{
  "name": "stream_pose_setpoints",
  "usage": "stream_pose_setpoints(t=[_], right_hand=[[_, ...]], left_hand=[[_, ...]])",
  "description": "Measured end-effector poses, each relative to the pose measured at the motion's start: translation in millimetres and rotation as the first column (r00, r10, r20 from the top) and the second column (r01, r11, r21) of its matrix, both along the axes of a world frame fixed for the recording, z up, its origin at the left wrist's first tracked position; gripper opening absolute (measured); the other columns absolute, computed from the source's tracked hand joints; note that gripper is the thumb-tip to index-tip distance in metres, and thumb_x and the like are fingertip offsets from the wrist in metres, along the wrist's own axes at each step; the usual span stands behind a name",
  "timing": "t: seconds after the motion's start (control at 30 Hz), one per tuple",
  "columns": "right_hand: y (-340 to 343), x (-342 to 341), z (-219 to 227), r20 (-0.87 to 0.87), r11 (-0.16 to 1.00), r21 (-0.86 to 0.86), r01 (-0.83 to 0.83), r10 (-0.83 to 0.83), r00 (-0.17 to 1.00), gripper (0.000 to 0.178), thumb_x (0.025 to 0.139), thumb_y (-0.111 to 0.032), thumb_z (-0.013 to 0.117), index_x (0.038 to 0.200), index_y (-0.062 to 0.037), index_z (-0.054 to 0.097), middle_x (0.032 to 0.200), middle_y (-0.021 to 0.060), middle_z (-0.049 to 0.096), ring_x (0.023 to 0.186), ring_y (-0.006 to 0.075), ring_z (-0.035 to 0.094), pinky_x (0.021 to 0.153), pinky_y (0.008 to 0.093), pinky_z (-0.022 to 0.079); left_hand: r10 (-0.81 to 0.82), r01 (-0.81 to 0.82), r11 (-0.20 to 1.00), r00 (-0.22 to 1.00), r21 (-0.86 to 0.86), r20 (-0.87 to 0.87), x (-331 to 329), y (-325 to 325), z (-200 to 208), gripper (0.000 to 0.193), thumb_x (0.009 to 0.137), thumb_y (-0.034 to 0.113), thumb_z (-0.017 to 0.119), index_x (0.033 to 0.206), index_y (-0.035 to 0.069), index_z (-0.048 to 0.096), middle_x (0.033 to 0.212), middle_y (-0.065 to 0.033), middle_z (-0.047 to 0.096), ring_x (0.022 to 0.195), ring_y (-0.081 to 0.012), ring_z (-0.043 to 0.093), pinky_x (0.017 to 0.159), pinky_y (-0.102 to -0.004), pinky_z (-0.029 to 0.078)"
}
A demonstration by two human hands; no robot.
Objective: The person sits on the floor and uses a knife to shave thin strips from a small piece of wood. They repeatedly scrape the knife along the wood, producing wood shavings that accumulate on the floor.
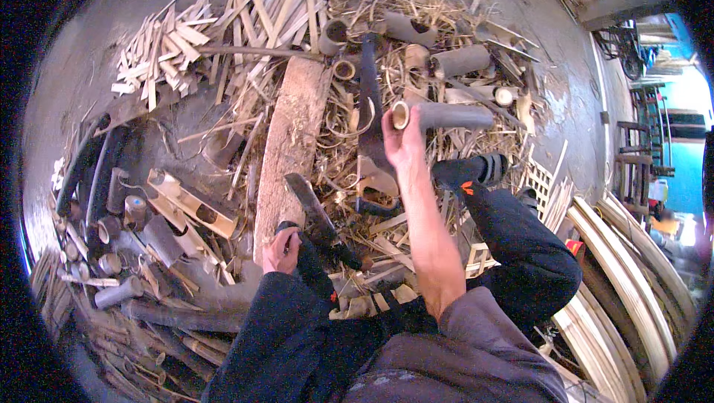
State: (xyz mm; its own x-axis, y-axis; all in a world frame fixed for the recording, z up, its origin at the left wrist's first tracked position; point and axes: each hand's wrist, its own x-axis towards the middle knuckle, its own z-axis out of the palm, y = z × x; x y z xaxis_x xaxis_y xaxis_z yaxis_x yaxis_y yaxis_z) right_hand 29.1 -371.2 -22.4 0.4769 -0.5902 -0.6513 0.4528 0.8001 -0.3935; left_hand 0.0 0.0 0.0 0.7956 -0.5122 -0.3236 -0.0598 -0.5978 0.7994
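A short grey-brown bamboo tube (457, 116) is in my right hand (403, 139), gripped near its pale, hollow cut end. Under that wrist lies a handsaw (368, 90) with a dark blade; its wooden handle (378, 186) points back toward me. My left hand (278, 250) is low beside my dark shoe, its fingers curled; whatever they may hold is hidden. Just right of it, a broad-bladed chopping knife (312, 209) rests near a long, rough wooden plank (292, 131).
Split bamboo strips (167, 49) are heaped at the far left. Several cut tubes (461, 62) lie among shavings beyond my right hand. More bamboo pieces (160, 239) crowd the left side. Long pale slats (625, 276) are stacked at the right, near my bent leg (520, 247).
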Motion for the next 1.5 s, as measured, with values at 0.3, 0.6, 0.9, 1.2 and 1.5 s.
stream_pose_setpoints(t=[0.3, 0.6, 0.9, 1.2, 1.5], right_hand=[[179.7, -67.2, 53.3, -0.359, 0.500, -0.384, -0.776, 0.694, 0.624, 0.060, 0.087, -0.043, 0.066, 0.125, -0.0004, 0.048, 0.106, 0.0051, 0.061, 0.092, 0.0136, 0.058, 0.081, 0.0301, 0.049], [186.1, -124.8, 33.5, -0.932, -0.307, -0.362, -0.880, 0.091, 0.351, 0.038, 0.089, -0.035, 0.055, 0.114, -0.0067, 0.059, 0.112, 0.0176, 0.059, 0.101, 0.0359, 0.059, 0.084, 0.0445, 0.048], [131.7, -152.2, -8.8, -0.838, -0.346, -0.175, -0.922, -0.440, 0.324, 0.044, 0.076, -0.033, 0.069, 0.109, -0.0079, 0.053, 0.103, 0.0118, 0.053, 0.102, 0.0310, 0.050, 0.088, 0.0458, 0.039], [112.9, -128.9, 42.1, -0.828, 0.222, -0.522, -0.823, 0.097, 0.552, 0.039, 0.093, -0.035, 0.056, 0.109, 0.0006, 0.057, 0.095, 0.0134, 0.059, 0.090, 0.0237, 0.054, 0.080, 0.0383, 0.043], [22.2, -102.6, 33.4, -0.838, 0.048, -0.425, -0.904, -0.398, 0.373, 0.047, 0.097, -0.039, 0.044, 0.110, 0.0053, 0.053, 0.105, 0.0265, 0.057, 0.103, 0.0416, 0.048, 0.089, 0.0469, 0.037]], left_hand=[[-0.112, -0.113, 0.836, 0.923, -0.537, -0.368, 85.4, -51.6, 57.1, 0.063, 0.090, 0.041, 0.057, 0.136, 0.000, 0.042, 0.128, -0.0175, 0.052, 0.116, -0.0254, 0.050, 0.097, -0.0359, 0.040], [0.207, -0.367, 0.862, 0.885, -0.350, -0.418, 102.3, -4.1, 83.2, 0.064, 0.082, 0.034, 0.067, 0.133, 0.002, 0.044, 0.108, -0.0077, 0.058, 0.091, -0.0146, 0.055, 0.077, -0.0296, 0.047], [0.283, -0.530, 0.843, 0.585, -0.095, -0.760, 51.9, 70.8, 79.1, 0.063, 0.089, 0.045, 0.057, 0.133, 0.002, 0.044, 0.097, -0.0126, 0.063, 0.085, -0.0187, 0.062, 0.067, -0.0303, 0.052], [-0.018, -0.738, 0.261, 0.641, -0.623, -0.767, 38.6, 86.1, 115.5, 0.098, 0.078, 0.078, 0.042, 0.147, 0.010, 0.026, 0.145, -0.0183, 0.034, 0.126, -0.0428, 0.042, 0.101, -0.0586, 0.040], [0.463, -0.523, 0.700, 0.851, -0.487, -0.248, 117.2, 16.6, 142.4, 0.066, 0.076, 0.004, 0.073, 0.132, 0.003, 0.039, 0.118, -0.0123, 0.056, 0.110, -0.0254, 0.056, 0.091, -0.0347, 0.050]])
